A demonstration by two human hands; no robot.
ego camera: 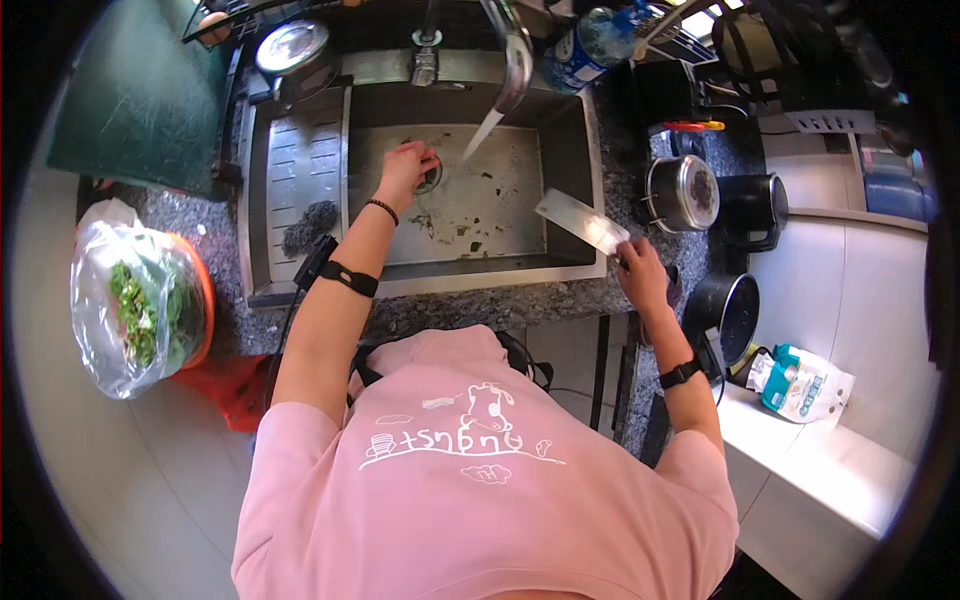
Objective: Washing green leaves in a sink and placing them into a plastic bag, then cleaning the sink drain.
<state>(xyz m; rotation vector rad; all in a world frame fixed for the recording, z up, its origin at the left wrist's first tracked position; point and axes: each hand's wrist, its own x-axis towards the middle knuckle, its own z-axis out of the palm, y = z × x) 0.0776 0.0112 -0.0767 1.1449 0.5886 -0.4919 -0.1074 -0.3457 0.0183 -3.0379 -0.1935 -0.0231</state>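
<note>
In my right hand [641,274] is the handle of a cleaver [585,221], its broad metal blade reaching over the right rim of the stainless steel sink [517,202]. My left hand [407,171] is down in the basin, fingers curled at a round metal ring [429,180] that looks like the drain or its strainer. Whether the fingers grip it is hidden. Water runs from the faucet [517,67] into the basin. Dark green leaf scraps [475,246] are scattered over the wet sink bottom.
A mesh scrubber [311,227] lies on the ridged drainboard [300,165]. Left are a plastic bag of leafy greens [139,307] and a green cutting board [142,97]. A lidded pot [294,56] stands behind; on the right are a steel pot [682,193] and a dark pot [727,319].
</note>
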